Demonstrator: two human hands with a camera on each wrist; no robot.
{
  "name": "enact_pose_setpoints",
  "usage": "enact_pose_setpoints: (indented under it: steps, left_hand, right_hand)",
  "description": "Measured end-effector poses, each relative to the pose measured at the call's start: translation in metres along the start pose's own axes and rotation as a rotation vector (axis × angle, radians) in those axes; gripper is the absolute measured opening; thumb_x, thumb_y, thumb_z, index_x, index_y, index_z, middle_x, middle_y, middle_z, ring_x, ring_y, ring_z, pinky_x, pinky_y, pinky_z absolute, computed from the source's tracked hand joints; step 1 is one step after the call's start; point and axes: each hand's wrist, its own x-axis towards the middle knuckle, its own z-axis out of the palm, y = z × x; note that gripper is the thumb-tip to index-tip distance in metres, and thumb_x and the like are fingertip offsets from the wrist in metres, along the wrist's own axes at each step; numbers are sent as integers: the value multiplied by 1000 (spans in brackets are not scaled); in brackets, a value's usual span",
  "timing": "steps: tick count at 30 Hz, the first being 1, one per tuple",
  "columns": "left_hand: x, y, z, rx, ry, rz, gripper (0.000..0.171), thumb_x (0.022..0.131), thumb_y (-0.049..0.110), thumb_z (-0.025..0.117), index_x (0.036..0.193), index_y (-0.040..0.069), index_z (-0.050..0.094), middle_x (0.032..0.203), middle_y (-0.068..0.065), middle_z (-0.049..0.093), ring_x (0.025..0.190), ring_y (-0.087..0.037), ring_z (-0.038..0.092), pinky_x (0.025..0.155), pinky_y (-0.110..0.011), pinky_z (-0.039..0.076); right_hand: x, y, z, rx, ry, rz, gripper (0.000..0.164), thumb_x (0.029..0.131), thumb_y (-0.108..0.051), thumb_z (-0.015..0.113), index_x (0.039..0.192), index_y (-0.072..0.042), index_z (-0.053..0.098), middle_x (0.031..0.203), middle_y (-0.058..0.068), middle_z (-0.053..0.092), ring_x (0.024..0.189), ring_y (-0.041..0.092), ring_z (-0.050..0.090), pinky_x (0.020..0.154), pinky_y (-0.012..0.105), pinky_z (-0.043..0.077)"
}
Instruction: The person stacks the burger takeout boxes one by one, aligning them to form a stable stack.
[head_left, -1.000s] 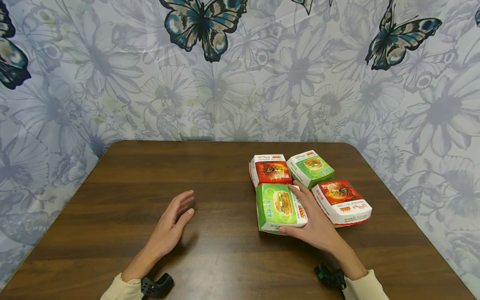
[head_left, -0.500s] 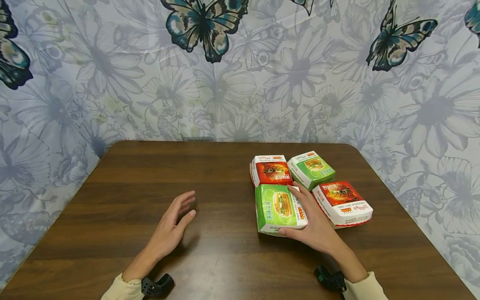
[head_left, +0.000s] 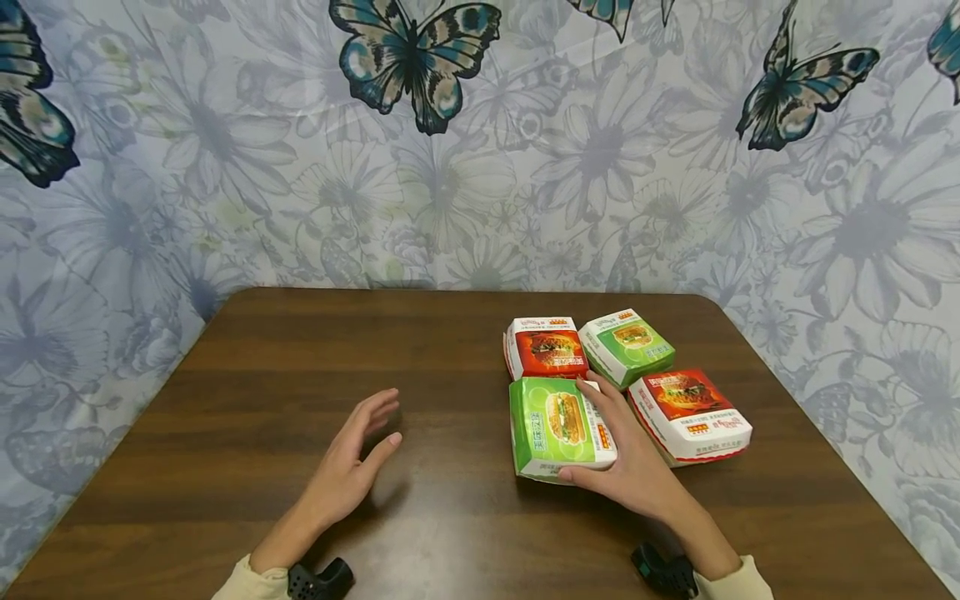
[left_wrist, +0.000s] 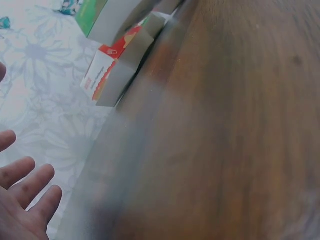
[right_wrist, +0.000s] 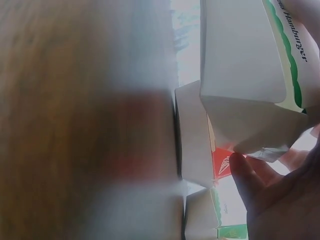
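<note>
My right hand grips a green and white hamburger box from its right side, the thumb at the near edge and fingers at the far edge. In the right wrist view, that box shows its pale underside and hangs a little above the table. Behind it in the head view lies a red and white hamburger box. My left hand is held over the table to the left, fingers relaxed and touching no box. Its fingers also show at the left edge of the left wrist view.
A second green box and a second red box lie to the right on the brown wooden table. Behind the table stands a wall with flower and butterfly paper. Each wrist wears a black camera band.
The gripped green box has shifted slightly left and nearer, and looks a bit higher. The whole head view has slid down slightly. The left hand has stayed nearly still.
</note>
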Motion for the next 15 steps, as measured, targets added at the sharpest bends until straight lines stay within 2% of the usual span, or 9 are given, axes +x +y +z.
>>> enact_pose_setpoints:
  steps: [8,15]
  left_hand:
    - [-1,-2,3,-7,2,8,55,99,19,55,148,24,31,147,-2,40,132,-22,44,106,-33,39]
    - [-1,-5,3,2,3,46,56,99,16,55,149,20,30,146,-7,41,131,-27,45,106,-29,38]
  right_hand:
    - [-3,-1,0,0,8,-1,102,68,-51,84,150,-38,24,159,-5,16,136,21,28,100,58,36]
    - [-1,-3,2,13,7,-11,102,68,-50,84,150,-39,24,158,-7,15,136,20,28,100,56,37]
